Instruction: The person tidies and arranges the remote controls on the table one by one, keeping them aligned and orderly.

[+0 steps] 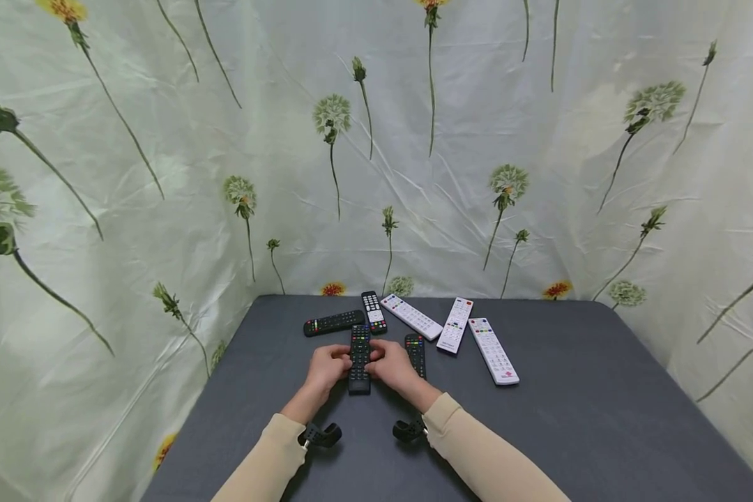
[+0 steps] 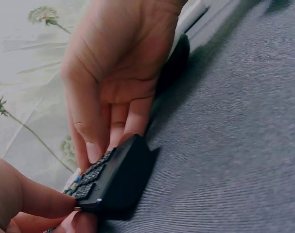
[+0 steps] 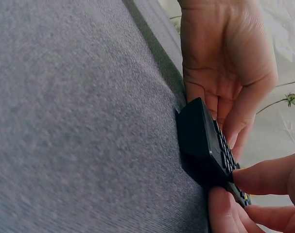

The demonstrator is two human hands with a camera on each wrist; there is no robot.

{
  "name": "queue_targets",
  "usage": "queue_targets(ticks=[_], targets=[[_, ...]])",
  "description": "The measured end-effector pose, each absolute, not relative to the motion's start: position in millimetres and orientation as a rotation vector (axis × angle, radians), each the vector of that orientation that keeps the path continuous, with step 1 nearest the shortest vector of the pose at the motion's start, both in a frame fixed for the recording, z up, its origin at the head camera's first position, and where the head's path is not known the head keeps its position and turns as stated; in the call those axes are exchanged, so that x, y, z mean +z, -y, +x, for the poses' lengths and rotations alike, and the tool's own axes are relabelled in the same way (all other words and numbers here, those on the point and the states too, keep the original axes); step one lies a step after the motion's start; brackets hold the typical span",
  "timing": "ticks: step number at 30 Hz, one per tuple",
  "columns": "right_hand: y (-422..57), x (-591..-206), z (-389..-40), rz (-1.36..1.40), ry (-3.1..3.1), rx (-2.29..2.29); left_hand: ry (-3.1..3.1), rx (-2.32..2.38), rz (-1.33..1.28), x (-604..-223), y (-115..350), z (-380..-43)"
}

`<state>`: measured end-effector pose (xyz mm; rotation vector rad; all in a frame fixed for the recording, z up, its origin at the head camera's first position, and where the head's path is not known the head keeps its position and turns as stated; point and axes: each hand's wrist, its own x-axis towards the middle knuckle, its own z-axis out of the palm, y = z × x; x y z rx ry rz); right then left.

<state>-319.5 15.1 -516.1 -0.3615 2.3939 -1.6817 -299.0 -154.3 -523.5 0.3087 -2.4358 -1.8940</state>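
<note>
Both hands hold a black remote control [image 1: 360, 369] by its long sides, its buttons facing up and its far end pointing away from me. My left hand [image 1: 328, 367] pinches the left edge with thumb and fingers, seen close in the left wrist view at the remote's side [image 2: 123, 179]. From the opposite edge my right hand [image 1: 394, 364] grips it, thumb on the upper side [image 3: 264, 179]. The remote's near end sits at or just above the table cloth; exact contact cannot be told. Another black remote [image 1: 415, 354] lies just beyond the right hand, partly hidden by it.
Behind the hands lie a black remote [image 1: 334, 323] turned sideways and a black one with pale buttons [image 1: 374, 312]. Three white remotes [image 1: 412, 317], [image 1: 455, 325], [image 1: 493, 351] spread to the right. A floral curtain [image 1: 376, 174] hangs behind the grey table [image 1: 577, 404].
</note>
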Motion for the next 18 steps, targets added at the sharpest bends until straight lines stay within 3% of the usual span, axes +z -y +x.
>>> queue_targets(ticks=[18], targets=[[-17, -509, -305, -0.26, -2.221, -1.868, 2.342, -2.062, 0.282, -523, 159, -286]])
